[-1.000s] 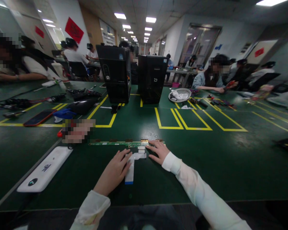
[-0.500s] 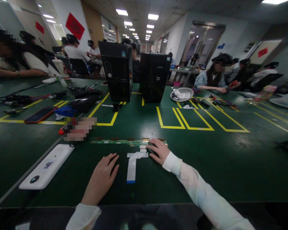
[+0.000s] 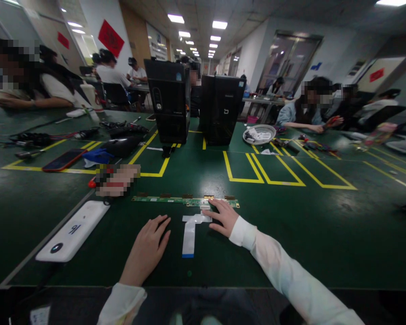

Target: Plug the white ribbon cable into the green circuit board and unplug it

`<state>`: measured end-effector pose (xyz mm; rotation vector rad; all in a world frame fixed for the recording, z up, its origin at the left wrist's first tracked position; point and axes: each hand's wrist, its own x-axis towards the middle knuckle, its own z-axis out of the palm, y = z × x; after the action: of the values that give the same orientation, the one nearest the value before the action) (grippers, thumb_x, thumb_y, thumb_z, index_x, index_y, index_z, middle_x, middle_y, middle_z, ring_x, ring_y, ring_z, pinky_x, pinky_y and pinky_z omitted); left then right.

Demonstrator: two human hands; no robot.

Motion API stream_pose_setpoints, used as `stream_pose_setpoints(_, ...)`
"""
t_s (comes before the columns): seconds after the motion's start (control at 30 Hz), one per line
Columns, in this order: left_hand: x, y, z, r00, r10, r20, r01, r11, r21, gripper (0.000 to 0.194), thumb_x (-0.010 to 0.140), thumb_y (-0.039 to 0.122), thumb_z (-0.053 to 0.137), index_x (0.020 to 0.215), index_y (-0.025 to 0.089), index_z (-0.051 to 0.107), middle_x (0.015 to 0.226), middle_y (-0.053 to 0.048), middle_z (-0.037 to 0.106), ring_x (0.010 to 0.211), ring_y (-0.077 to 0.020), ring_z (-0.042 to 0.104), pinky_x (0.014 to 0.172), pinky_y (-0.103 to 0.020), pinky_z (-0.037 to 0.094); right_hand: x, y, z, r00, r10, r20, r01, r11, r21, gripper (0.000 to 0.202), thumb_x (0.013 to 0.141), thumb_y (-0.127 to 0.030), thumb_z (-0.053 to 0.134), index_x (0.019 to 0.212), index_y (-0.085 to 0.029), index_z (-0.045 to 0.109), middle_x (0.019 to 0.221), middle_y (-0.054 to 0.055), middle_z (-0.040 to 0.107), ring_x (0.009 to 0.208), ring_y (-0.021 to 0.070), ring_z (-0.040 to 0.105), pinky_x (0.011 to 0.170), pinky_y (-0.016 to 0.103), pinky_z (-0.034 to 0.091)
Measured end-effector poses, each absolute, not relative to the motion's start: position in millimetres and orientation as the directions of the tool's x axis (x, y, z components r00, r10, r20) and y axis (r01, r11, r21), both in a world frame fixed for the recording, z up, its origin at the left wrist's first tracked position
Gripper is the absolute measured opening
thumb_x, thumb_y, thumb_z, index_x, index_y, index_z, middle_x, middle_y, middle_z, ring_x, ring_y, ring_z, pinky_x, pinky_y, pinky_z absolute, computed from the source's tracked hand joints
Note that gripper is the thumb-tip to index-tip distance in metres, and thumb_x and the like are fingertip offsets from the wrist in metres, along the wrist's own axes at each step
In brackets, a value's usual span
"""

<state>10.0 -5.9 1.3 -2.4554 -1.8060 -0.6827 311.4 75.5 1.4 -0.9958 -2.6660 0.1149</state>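
Observation:
A long narrow green circuit board [image 3: 169,199] lies across the table in front of me. A white flat ribbon cable [image 3: 188,239] with a blue end bends at its top and meets the board near the board's right part. My right hand [image 3: 224,218] rests there, fingers spread, its fingertips over the board and the cable's connector end. It grips nothing that I can see; exact finger contact is hard to tell. To the left of the cable, my left hand [image 3: 148,247] lies palm down with loose, outstretched fingers, apart from both cable and board.
A white power bank [image 3: 72,231] lies at left, a blurred-out object [image 3: 117,180] beyond it. Two black computer towers [image 3: 169,101] stand ahead. A white basket [image 3: 259,134] with parts is right of them. A phone [image 3: 63,160] and cables [image 3: 30,139] lie further left. Co-workers sit around.
The view has shifted slightly. My right hand has slid a little left relative to the board, its fingers now nearer the cable's connector. My left hand has hardly moved.

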Motion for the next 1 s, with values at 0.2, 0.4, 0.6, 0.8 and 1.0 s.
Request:
stream_pose_setpoints(0.2, 11, -7, 2, 0.231, 0.9, 0.369, 0.909, -0.335, 0.248, 0.038, 0.094, 0.034, 0.04, 0.127, 0.021, 0.056, 0.131, -0.01, 0.058, 0.121, -0.026, 0.053, 0.106, -0.05, 0.039, 324, 65, -5, -0.688, 0.672, 0.273, 0.657, 0.737, -0.157, 0.046, 0.093, -0.048, 0.044, 0.133, -0.027, 0.055, 0.146, 0.014, 0.038, 0.134, 0.0299, 0.035, 0.108, 0.053, 0.031)
stream_pose_setpoints(0.4, 10, -7, 2, 0.24, 0.902, 0.358, 0.911, -0.337, 0.238, 0.04, 0.094, 0.034, 0.04, 0.128, 0.019, 0.055, 0.131, -0.011, 0.057, 0.122, -0.026, 0.052, 0.107, -0.049, 0.039, 380, 49, -9, -0.636, 0.715, 0.291, 0.704, 0.692, -0.158, 0.041, 0.098, -0.039, 0.033, 0.131, -0.032, 0.056, 0.147, 0.009, 0.04, 0.135, 0.0251, 0.037, 0.108, 0.053, 0.032)
stream_pose_setpoints(0.6, 10, -6, 2, 0.242, 0.905, 0.349, 0.913, -0.334, 0.233, 0.041, 0.094, 0.035, 0.04, 0.127, 0.017, 0.055, 0.13, -0.012, 0.057, 0.121, -0.0265, 0.053, 0.107, -0.049, 0.039, 473, 35, -8, -0.493, 0.829, 0.263, 0.828, 0.54, -0.153, 0.042, 0.098, -0.042, 0.03, 0.125, -0.032, 0.061, 0.144, 0.008, 0.046, 0.136, 0.0262, 0.036, 0.109, 0.059, 0.026)
stream_pose_setpoints(0.8, 9, -7, 2, 0.244, 0.908, 0.34, 0.914, -0.333, 0.233, 0.041, 0.095, 0.036, 0.039, 0.129, 0.018, 0.054, 0.132, -0.011, 0.055, 0.123, -0.0257, 0.051, 0.108, -0.048, 0.037, 560, 10, -14, -0.344, 0.899, 0.272, 0.902, 0.397, -0.169, 0.048, 0.095, -0.048, 0.031, 0.121, -0.027, 0.065, 0.142, 0.011, 0.047, 0.135, 0.0272, 0.038, 0.109, 0.055, 0.029)
stream_pose_setpoints(1.0, 8, -5, 0, 0.262, 0.908, 0.326, 0.916, -0.341, 0.213, 0.043, 0.095, 0.036, 0.037, 0.129, 0.014, 0.054, 0.132, -0.013, 0.055, 0.122, -0.0272, 0.051, 0.108, -0.049, 0.037, 650, -17, -23, -0.087, 0.948, 0.307, 0.928, 0.189, -0.32, 0.059, 0.089, -0.061, 0.033, 0.112, -0.022, 0.071, 0.139, 0.012, 0.051, 0.135, 0.0298, 0.038, 0.112, 0.05, 0.027)
